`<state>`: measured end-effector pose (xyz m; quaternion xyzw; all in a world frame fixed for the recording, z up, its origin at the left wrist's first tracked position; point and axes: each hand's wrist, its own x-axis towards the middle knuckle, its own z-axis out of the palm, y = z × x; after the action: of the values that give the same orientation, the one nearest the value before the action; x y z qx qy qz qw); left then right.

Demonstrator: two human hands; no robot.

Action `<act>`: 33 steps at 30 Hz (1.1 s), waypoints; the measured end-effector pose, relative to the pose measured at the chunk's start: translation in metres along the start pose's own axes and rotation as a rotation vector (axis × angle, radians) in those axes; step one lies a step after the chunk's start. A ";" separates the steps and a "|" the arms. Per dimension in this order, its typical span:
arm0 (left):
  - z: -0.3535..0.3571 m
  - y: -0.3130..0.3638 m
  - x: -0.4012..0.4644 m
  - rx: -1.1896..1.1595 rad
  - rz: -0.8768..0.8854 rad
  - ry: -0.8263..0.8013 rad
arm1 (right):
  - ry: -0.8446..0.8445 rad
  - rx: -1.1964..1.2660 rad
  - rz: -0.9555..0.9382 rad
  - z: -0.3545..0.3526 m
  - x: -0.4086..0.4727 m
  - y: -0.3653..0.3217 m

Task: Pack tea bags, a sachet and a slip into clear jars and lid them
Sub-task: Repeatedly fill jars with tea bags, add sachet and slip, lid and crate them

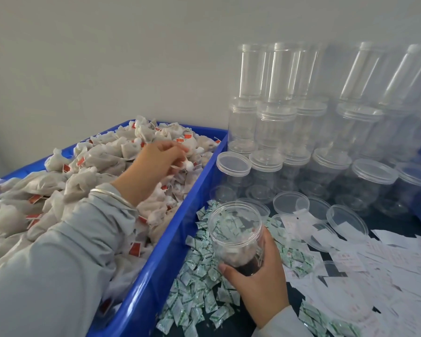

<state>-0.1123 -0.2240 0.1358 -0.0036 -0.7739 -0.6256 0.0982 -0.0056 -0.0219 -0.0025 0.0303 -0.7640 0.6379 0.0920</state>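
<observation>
Head view: a person's left hand (pixel 156 159) reaches into a blue crate (pixel 156 276) heaped with tea bags (pixel 100 156), fingertips pinching one small white bag. The right hand (pixel 255 276) wraps an open clear jar (pixel 236 234), tilted over a scatter of green sachets (pixel 197 295), with paper slips (pixel 374 263) and loose lids (pixel 345 218) nearby. The bags look light, soft and easily crushed, best lifted by the gathered top; the jar seems stiff, smooth, possibly slippery.

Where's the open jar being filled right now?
In the head view, lower centre-right: the right hand holds the open jar above the green-printed sachets, just right of the blue crate.
</observation>
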 end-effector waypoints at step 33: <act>-0.033 -0.015 0.019 1.150 0.021 0.060 | -0.184 -0.111 0.073 0.008 -0.006 0.006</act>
<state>-0.1284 -0.2620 0.1306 0.0607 -0.9864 -0.1029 0.1125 -0.0016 -0.0287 -0.0107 0.0560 -0.8040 0.5920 -0.0004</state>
